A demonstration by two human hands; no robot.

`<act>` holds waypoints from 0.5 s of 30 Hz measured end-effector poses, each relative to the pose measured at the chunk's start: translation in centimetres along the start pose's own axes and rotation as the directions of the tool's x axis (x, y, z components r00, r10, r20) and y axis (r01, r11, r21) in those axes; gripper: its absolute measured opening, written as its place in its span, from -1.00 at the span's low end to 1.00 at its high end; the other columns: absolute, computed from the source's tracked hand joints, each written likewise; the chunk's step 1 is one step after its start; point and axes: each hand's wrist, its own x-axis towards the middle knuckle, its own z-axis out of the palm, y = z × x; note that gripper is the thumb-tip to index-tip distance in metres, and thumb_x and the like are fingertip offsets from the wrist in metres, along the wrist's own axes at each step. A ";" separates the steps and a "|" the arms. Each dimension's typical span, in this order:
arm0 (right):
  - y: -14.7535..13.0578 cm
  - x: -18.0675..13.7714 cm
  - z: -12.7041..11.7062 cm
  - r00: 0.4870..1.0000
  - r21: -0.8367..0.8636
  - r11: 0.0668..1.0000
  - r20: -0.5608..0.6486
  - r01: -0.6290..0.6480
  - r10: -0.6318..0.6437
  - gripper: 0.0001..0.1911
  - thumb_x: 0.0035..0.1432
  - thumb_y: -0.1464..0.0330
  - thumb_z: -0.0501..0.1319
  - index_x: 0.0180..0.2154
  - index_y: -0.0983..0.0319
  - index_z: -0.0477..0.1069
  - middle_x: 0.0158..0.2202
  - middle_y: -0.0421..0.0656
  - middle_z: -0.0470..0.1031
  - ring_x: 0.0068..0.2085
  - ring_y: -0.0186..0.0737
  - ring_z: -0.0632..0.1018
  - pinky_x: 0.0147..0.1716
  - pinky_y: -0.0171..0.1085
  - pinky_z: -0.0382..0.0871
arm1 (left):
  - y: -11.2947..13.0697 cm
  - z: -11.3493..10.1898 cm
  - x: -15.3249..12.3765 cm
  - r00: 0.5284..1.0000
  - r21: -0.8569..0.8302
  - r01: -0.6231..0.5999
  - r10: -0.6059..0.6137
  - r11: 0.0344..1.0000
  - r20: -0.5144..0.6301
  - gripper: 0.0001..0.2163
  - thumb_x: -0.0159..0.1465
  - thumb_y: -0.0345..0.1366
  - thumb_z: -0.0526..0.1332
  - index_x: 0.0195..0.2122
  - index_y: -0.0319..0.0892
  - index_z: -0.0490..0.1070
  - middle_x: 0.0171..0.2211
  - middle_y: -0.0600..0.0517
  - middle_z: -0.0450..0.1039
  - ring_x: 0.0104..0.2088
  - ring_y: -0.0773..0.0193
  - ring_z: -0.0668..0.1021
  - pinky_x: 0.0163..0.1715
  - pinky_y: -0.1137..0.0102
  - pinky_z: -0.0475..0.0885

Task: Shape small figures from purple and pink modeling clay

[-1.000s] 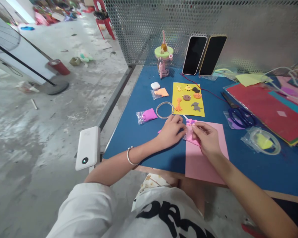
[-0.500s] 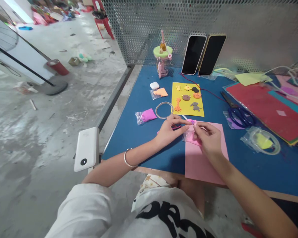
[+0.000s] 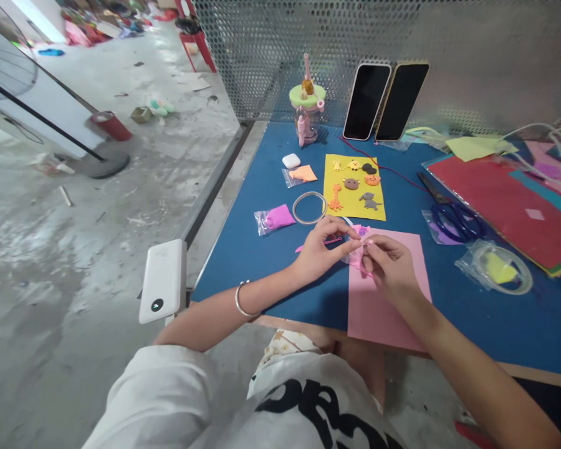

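Note:
My left hand (image 3: 321, 252) and my right hand (image 3: 389, 268) meet over the top edge of a pink sheet (image 3: 383, 305) on the blue table (image 3: 262, 249). Both pinch a small clear bag of pink clay (image 3: 358, 257) between fingertips. A thin pink tool (image 3: 325, 242) lies under my left fingers. Just beyond is a yellow sheet (image 3: 354, 206) carrying several small clay animals. A clear ring (image 3: 308, 207) and a bag of magenta clay (image 3: 277, 217) lie to its left.
Two phones (image 3: 386, 100) lean on the mesh wall beside a lidded cup (image 3: 307, 112). Blue-handled scissors (image 3: 453, 215), a red sheet stack (image 3: 509, 209) and a bagged yellow clay (image 3: 495, 269) sit right. A white power bank (image 3: 163, 280) hangs at the table's left edge.
My left fingers lifted off the bag and uncurled, then pinched in again toward my right fingertips. The bag of pink clay shifted slightly toward me.

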 end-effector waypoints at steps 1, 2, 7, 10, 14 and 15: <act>-0.1 -0.1 0.0 1.000 -0.008 1.000 0.010 -0.001 0.001 -0.84 -0.03 0.27 0.38 -0.41 0.19 0.49 -0.71 -0.32 0.34 -0.70 -0.41 0.34 -0.74 -0.39 0.24 | 0.0 0.0 0.0 1.000 -0.003 -0.007 0.007 1.000 0.007 -0.79 0.15 -0.14 0.33 -0.33 -0.18 0.51 -0.30 -0.01 0.40 -0.21 0.30 0.42 -0.17 0.39 0.32; -0.1 -0.1 0.0 1.000 -0.014 1.000 0.015 0.000 0.000 -0.85 -0.02 0.27 0.38 -0.41 0.20 0.50 -0.71 -0.32 0.34 -0.70 -0.42 0.34 -0.74 -0.39 0.25 | -0.1 0.0 -0.1 1.000 -0.007 -0.016 0.016 1.000 0.015 -0.79 0.15 -0.13 0.33 -0.33 -0.18 0.51 -0.29 -0.01 0.39 -0.21 0.30 0.42 -0.16 0.38 0.32; 0.0 -0.3 -0.2 0.998 -0.021 1.000 0.055 0.004 -0.003 -0.88 0.02 0.29 0.36 -0.40 0.19 0.50 -0.69 -0.31 0.36 -0.69 -0.42 0.35 -0.72 -0.39 0.28 | -0.2 0.1 -0.2 0.999 -0.023 -0.031 0.032 0.999 0.030 -0.75 0.13 -0.09 0.33 -0.32 -0.18 0.51 -0.29 -0.01 0.37 -0.21 0.30 0.41 -0.16 0.38 0.31; 0.1 -0.3 -0.3 0.995 -0.024 1.000 0.103 0.011 -0.009 -0.91 0.05 0.30 0.34 -0.40 0.19 0.51 -0.64 -0.28 0.41 -0.68 -0.43 0.35 -0.71 -0.38 0.29 | -0.2 0.1 -0.2 0.999 -0.037 -0.024 0.025 0.999 0.030 -0.74 0.13 -0.08 0.33 -0.32 -0.18 0.51 -0.29 -0.01 0.36 -0.21 0.30 0.41 -0.18 0.39 0.31; 0.2 -0.4 -0.5 0.991 -0.024 0.999 0.129 0.034 -0.031 -0.95 0.08 0.34 0.32 -0.38 0.18 0.52 -0.61 -0.28 0.42 -0.67 -0.44 0.36 -0.69 -0.38 0.31 | -0.1 0.1 -0.1 0.999 -0.063 -0.027 0.029 0.998 0.034 -0.74 0.11 -0.08 0.34 -0.33 -0.18 0.51 -0.30 0.00 0.36 -0.22 0.31 0.41 -0.17 0.39 0.31; 0.3 -0.4 -0.5 0.991 -0.026 0.999 0.131 0.040 -0.036 -0.95 0.08 0.34 0.31 -0.38 0.18 0.52 -0.62 -0.28 0.41 -0.67 -0.44 0.36 -0.69 -0.38 0.31 | -0.1 0.1 -0.1 0.999 -0.066 -0.028 0.030 0.997 0.035 -0.74 0.11 -0.08 0.34 -0.33 -0.19 0.51 -0.30 0.00 0.36 -0.22 0.31 0.41 -0.17 0.39 0.31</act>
